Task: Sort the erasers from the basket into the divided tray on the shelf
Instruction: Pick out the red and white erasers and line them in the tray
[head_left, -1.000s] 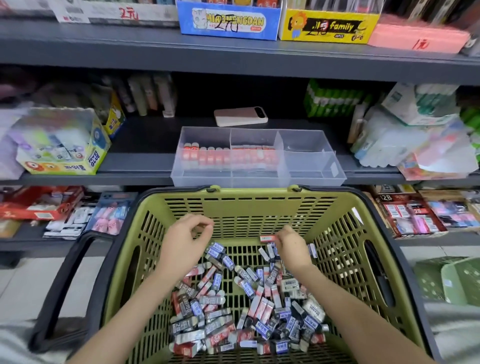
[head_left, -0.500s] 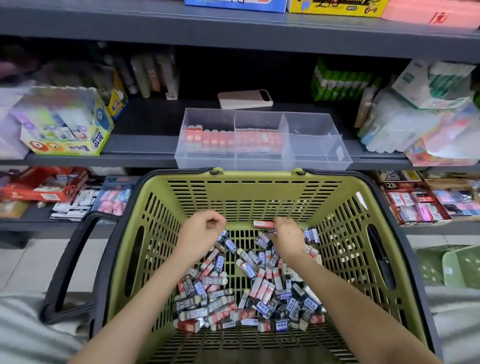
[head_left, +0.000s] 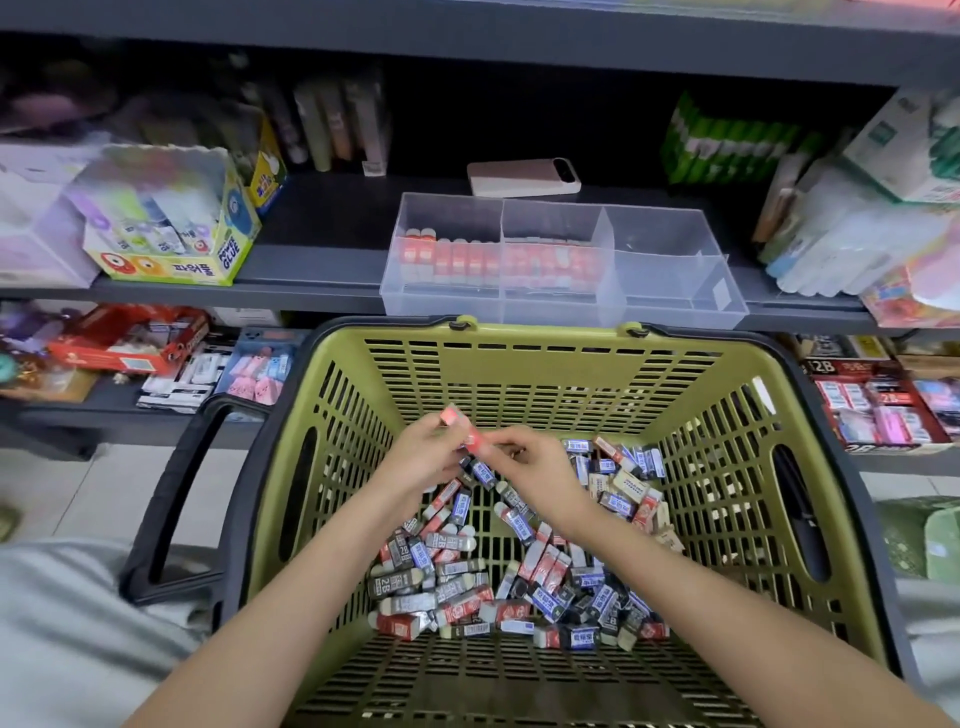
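A green basket (head_left: 519, 364) holds a pile of several erasers (head_left: 509, 571) in red, blue and dark sleeves. Both hands meet above the pile at the basket's middle. My left hand (head_left: 423, 454) grips a red eraser (head_left: 451, 415) that sticks up from its fingers. My right hand (head_left: 540, 470) pinches another red eraser (head_left: 475, 440) against the left fingertips. The clear divided tray (head_left: 670, 270) stands on the shelf just behind the basket. Its left and middle compartments hold rows of red erasers (head_left: 498, 260); its right compartments look empty.
A pale phone (head_left: 522, 176) lies on the shelf behind the tray. A glue box (head_left: 176, 234) stands to the left and white packets (head_left: 852, 244) to the right. The lower shelf carries red and pink stationery boxes (head_left: 878, 405). The basket's black handle (head_left: 176, 499) hangs at its left.
Both hands came together above the pile; the right hand moved left with its red eraser toward the left hand. The camera tilted down a little.
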